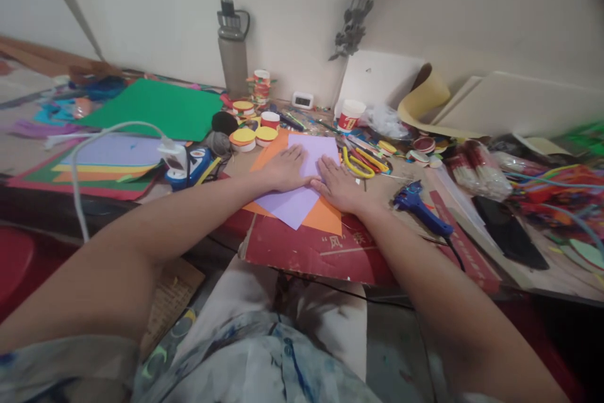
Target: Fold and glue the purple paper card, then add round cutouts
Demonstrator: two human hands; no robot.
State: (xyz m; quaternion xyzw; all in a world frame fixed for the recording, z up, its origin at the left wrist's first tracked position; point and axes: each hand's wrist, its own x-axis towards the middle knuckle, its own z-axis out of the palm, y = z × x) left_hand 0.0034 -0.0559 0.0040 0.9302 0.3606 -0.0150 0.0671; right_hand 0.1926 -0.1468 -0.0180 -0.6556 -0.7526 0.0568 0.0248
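Both palms lie on a sheet of purple paper (293, 207), with the fingers pointing away from me. My left hand (285, 168) rests flat on its left part, fingers stretched out. Beside it, my right hand (338, 184) presses on the right part with fingers spread, its thumb close to the left hand. Whether the purple paper is folded under the hands I cannot tell. Orange paper (325, 217) sticks out beneath it on both sides. Under these lies a red printed board (302, 249) at the table's front edge.
Yellow-handled scissors (358, 167) and a blue glue gun (422, 209) lie to the right, near a black phone (509, 233). Leftward are a power strip (186, 167), white cable and green sheet (155, 107). A grey bottle (233, 54) stands behind several small tubs.
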